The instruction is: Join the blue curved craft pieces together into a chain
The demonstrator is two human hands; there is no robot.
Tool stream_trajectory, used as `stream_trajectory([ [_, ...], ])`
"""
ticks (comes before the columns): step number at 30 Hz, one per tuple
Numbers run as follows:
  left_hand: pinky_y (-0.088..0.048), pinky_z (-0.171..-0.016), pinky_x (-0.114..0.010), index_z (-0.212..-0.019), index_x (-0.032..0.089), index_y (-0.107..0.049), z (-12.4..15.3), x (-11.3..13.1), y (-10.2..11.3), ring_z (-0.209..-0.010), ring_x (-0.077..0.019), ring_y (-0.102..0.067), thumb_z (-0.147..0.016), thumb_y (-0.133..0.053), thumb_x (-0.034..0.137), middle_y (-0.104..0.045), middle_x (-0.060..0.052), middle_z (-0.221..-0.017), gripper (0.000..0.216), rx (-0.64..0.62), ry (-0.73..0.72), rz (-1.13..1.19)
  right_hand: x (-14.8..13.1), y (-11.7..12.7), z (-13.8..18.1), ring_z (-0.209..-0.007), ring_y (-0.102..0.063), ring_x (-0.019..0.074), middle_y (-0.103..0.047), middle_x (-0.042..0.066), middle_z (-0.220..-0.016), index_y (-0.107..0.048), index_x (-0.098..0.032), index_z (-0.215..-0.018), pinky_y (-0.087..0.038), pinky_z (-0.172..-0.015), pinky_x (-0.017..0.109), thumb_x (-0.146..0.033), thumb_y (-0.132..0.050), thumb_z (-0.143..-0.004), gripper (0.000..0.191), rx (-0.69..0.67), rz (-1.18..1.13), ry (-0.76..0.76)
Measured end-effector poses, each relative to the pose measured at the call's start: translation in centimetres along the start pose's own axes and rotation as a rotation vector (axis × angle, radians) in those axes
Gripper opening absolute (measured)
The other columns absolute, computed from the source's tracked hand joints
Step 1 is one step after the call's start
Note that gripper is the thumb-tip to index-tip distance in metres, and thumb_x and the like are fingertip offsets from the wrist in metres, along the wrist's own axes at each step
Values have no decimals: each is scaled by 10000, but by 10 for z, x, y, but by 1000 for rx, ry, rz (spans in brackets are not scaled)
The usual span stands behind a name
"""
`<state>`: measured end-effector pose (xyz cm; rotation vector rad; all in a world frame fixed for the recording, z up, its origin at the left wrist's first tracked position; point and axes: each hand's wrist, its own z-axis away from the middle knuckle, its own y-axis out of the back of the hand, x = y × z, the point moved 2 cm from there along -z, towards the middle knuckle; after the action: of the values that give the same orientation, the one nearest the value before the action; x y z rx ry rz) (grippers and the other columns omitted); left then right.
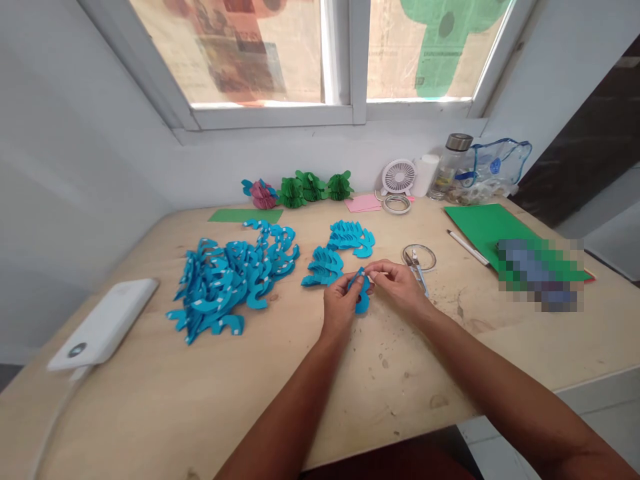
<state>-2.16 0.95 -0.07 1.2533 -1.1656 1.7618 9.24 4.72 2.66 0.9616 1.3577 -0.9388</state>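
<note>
My left hand (343, 303) is closed around a wavy blue paper piece (361, 305), its thumb pressed on the paper near a small white square. The fingers of my right hand (397, 283) are pinched together at the upper edge of that piece; what lies between the fingertips is too small to make out. Just beyond my left hand lies a row of pleated blue paper pieces (325, 264), and behind it another pleated group (349, 235). To the left spreads a large heap of blue paper pieces (225, 280) dotted with white squares.
Right of my hands lie scissors (417, 272) and a tape roll (433, 257). A white power bank (107, 320) with a cable sits left. Paper ornaments (310, 187), a small fan (399, 177) and a glass bottle (451, 167) line the back; green sheets (480, 227) lie right.
</note>
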Motion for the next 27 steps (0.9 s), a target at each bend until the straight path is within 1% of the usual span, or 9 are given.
stream_trajectory([
  [5, -351, -471, -185, -745, 140, -702, -1, -2, 0, -505, -75, -484, -602, -718, 335, -615, -3, -610, 242, -5, -1, 12, 2, 0, 0, -574, -583, 110, -626, 16, -797, -653, -172, -770, -488, -583, 263, -312, -591, -703, 167, 15, 14, 32],
  [10, -355, -472, -195, -749, 136, -712, -1, -2, 1, -491, -75, -461, -591, -720, 340, -624, -9, -610, 258, 6, 4, -11, 3, -1, 0, -579, -579, 111, -650, 22, -830, -663, -183, -781, -495, -592, 264, -330, -595, -705, 179, 27, 8, 25],
  [14, -357, -475, -197, -756, 139, -713, 0, 0, 1, -486, -77, -460, -598, -714, 328, -615, -2, -589, 246, -2, -1, -16, 3, -1, 0, -585, -579, 118, -650, 17, -773, -670, -182, -784, -495, -588, 263, -319, -584, -710, 178, 20, 14, 16],
  [18, -356, -466, -204, -740, 135, -709, 0, 0, 0, -463, -78, -447, -595, -715, 330, -597, 1, -551, 243, -8, 15, -18, 2, 1, 0, -691, -603, 153, -659, 37, -831, -690, -189, -743, -500, -600, 265, -314, -569, -723, 175, 35, 70, 67],
  [22, -344, -449, -198, -706, 121, -684, 0, -2, 0, -454, -77, -456, -602, -711, 353, -599, -11, -547, 255, -20, 20, -25, 1, 2, -1, -776, -612, 193, -665, 48, -798, -710, -196, -735, -497, -613, 275, -303, -560, -729, 184, 42, 129, 103],
  [24, -351, -450, -191, -752, 126, -668, 1, -2, 0, -485, -90, -503, -601, -714, 348, -613, -15, -579, 272, -11, 16, -13, 2, 2, -1, -791, -610, 201, -667, 51, -785, -712, -194, -739, -493, -628, 281, -294, -562, -725, 182, 45, 131, 100],
  [27, -372, -459, -182, -905, 149, -639, 2, -2, 0, -524, -102, -544, -588, -728, 325, -620, -5, -617, 373, 14, 9, 20, 4, 3, -1, -807, -605, 205, -668, 54, -761, -707, -185, -728, -483, -657, 287, -278, -559, -724, 175, 46, 135, 95],
])
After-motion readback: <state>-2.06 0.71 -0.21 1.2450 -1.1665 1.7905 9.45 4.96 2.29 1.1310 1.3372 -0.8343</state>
